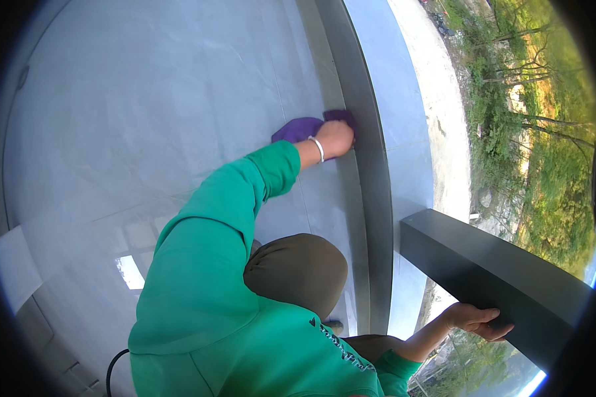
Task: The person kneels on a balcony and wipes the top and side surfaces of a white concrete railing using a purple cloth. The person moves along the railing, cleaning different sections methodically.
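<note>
My left hand (pixel 335 139), with a silver bangle at the wrist, is closed on a purple cloth (pixel 298 130). Part of the cloth is pressed where the pale grey tiled floor (pixel 179 94) meets a long dark grey raised edging (pixel 365 124). The rest of it trails to the left over the tiles. Lower right, my right hand (pixel 474 321) holds the side of a thick dark grey post (pixel 486 278), its thumb and fingers against the face. The fingertips of my left hand are partly hidden by the cloth.
My bent knee (pixel 298 270) in brown trousers lies between my arms. Beyond the edging run a pale ledge (pixel 402 99) and whitish ground (pixel 447 114), with trees (pixel 526 124) farther out. A black cable (pixel 111 369) curves beside my green sleeve.
</note>
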Demonstrator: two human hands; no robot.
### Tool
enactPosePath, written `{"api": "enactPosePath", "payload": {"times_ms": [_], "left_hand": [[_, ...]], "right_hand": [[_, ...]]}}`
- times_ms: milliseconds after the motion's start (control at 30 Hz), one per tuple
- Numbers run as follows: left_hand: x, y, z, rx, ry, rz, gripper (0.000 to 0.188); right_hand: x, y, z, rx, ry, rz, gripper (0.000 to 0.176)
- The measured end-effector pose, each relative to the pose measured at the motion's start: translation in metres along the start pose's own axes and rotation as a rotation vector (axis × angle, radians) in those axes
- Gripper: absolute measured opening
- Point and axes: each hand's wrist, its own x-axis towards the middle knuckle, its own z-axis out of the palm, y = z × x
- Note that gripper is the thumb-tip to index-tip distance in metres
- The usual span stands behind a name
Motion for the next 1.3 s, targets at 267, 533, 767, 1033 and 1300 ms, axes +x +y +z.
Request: {"api": "enactPosePath", "payload": {"times_ms": [267, 533, 767, 1033, 1300], "left_hand": [[-0.087, 0.073, 0.025, -1.030, 0.014, -0.288, 0.029], [-0.013, 0.080, -0.021, -1.034, 0.368, -0.126, 0.071], [0.049, 0.035, -0.051, -1.135, 0.629, -0.129, 0.059], [-0.078, 0.146, 0.003, -0.177, 0.276, 0.653, 0.040], [0.005, 0.178, -0.022, 0.080, -0.049, 0.584, 0.028]], "right_hand": [[0.001, -0.010, 0.006, -0.090, -0.051, -0.118, 0.048], [0.000, -0.012, 0.008, -0.169, 0.005, -0.137, 0.050], [0.000, -0.009, 0.007, -0.027, -0.037, -0.118, 0.050], [-0.001, -0.012, 0.009, -0.035, -0.020, -0.091, 0.051], [-0.007, -0.046, 0.007, -0.290, -0.187, -0.264, 0.051]]}}
